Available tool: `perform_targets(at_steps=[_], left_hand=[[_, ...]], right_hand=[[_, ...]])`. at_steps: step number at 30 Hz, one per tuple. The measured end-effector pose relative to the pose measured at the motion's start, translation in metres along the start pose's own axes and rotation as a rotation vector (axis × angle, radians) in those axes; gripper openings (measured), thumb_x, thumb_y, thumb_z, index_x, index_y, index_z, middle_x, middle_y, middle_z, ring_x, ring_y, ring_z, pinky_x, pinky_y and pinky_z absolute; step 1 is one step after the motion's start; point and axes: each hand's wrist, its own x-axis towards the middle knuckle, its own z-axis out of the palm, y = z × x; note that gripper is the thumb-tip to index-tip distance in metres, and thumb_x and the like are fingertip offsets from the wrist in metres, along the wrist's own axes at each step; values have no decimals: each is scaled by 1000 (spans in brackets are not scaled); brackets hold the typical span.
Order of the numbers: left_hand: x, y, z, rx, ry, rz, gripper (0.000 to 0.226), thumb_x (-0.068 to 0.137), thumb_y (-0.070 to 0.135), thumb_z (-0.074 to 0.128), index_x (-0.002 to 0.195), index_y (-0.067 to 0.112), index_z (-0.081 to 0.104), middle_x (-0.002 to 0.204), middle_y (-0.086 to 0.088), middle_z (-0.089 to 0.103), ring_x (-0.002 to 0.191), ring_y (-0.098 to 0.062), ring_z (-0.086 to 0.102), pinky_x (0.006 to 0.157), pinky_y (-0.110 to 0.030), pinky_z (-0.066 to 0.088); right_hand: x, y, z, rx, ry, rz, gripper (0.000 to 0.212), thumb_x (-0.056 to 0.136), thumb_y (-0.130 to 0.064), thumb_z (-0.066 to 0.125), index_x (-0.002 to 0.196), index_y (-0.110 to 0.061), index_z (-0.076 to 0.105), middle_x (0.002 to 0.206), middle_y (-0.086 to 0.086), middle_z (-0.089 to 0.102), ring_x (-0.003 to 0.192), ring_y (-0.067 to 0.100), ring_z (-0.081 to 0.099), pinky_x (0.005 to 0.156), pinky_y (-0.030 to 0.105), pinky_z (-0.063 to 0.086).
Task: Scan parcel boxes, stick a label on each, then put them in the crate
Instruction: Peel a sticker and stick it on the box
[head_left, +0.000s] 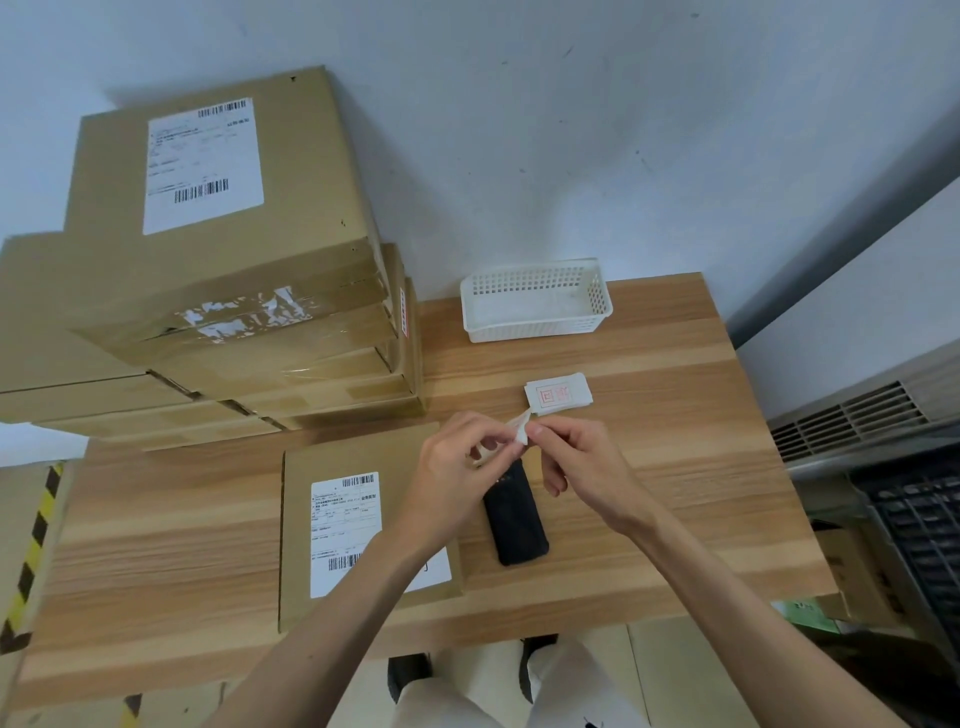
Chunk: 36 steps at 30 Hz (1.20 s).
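A stack of boxes (223, 291) crowds the table's (675, 467) left; a white basket (537, 301) sits behind; both hands, left hand (454, 467) and right hand (582, 467), pinch a small white label (519, 428) above the black scanner (517, 525); the flat brown parcel box (363, 525) lies just beside it.

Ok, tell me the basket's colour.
White, a perforated plastic basket, clearest in the head view.

Soft, even light fills the room, bright without harsh glare. The stacked parcel boxes (228, 249) throw a faint shadow on the wall (571, 130) behind them. Tape on one box catches a pale sheen. Wide-angle bending curves the table (675, 467) edges; corners look softer.
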Motion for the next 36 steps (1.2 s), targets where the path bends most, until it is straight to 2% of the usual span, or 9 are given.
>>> perform_targets(at_steps=[5, 10, 15, 20, 24, 31, 36], left_hand=[[2, 1, 1, 7, 2, 23, 5, 87, 12, 80, 90, 14, 77, 83, 8, 68, 78, -10, 60, 70, -16, 43], [0, 1, 1, -2, -10, 6, 9, 88, 9, 79, 93, 17, 80, 84, 9, 71, 79, -13, 64, 69, -18, 46], [-1, 7, -1, -44, -53, -40, 8, 89, 12, 77, 89, 19, 81, 81, 13, 72, 77, -13, 64, 67, -19, 47], [-4, 15, -1, -153, -107, -253, 13, 92, 12, 73, 83, 20, 79, 80, 10, 73, 78, -14, 65, 70, -32, 52], [-6, 22, 0, -229, -107, -377, 18, 94, 13, 70, 80, 23, 76, 80, 5, 73, 79, -24, 64, 76, -42, 52], [-9, 24, 1, -272, -138, -398, 21, 97, 8, 64, 82, 16, 76, 82, 1, 73, 83, -29, 66, 80, -51, 55], [-10, 23, 1, -253, -169, -340, 23, 98, 7, 63, 83, 18, 77, 85, 6, 73, 82, -25, 65, 77, -47, 55]], right_hand=[[1, -1, -2, 23, 3, -9, 21, 103, -12, 57, 95, 3, 70, 60, -14, 64, 46, 14, 45, 51, 31, 44], [0, 0, -5, 5, -18, 3, 22, 103, -5, 53, 96, 8, 70, 56, -18, 62, 44, 13, 45, 51, 24, 42], [-3, 6, -6, -24, -35, -25, 21, 103, -5, 54, 93, 6, 69, 57, -14, 60, 45, 11, 47, 50, 24, 43], [-5, 10, -7, -46, -60, -34, 18, 102, -7, 55, 91, 0, 67, 63, -13, 62, 47, 11, 45, 49, 27, 43], [-6, 12, -7, -18, -55, -22, 19, 101, -6, 56, 86, -4, 68, 78, 4, 66, 47, 13, 44, 49, 33, 43], [-8, 18, -9, 14, -57, 11, 14, 98, -5, 59, 89, 2, 68, 84, 17, 67, 46, 13, 46, 51, 36, 42], [-10, 19, -11, 42, -71, 13, 15, 98, -9, 63, 91, 3, 68, 79, 6, 68, 47, 13, 46, 50, 34, 43]])
